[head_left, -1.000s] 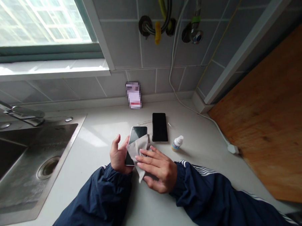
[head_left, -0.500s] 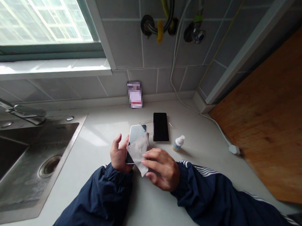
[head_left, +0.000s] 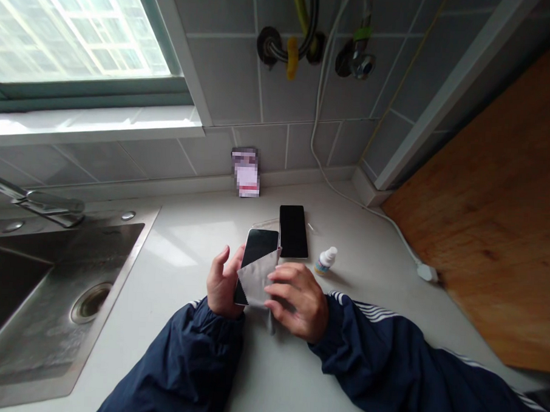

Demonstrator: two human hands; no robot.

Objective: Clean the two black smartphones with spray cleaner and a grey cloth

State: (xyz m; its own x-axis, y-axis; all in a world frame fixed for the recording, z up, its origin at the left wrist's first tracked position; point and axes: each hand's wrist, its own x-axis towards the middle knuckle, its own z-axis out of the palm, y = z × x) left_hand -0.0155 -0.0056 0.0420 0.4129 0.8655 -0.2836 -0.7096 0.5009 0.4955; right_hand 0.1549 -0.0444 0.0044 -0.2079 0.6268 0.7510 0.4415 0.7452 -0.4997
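My left hand holds a smartphone from its left side, thumb standing clear and the dark screen facing up. Over the lower part of that screen lies a grey cleaning cloth with zigzag edges, its lower corner hanging below the phone. The fingers of my right hand pinch the cloth at its right side. Behind them a second black phone lies flat on the counter. To its right stands a small white spray bottle.
A steel sink with a faucet is on the left. Against the tiled wall leans a blurred-out upright item. A white cable runs down to a plug near a wooden panel at right.
The held phone and my left hand have shifted slightly right. The cloth has turned and now lies across the lower screen, with my right hand slightly higher.
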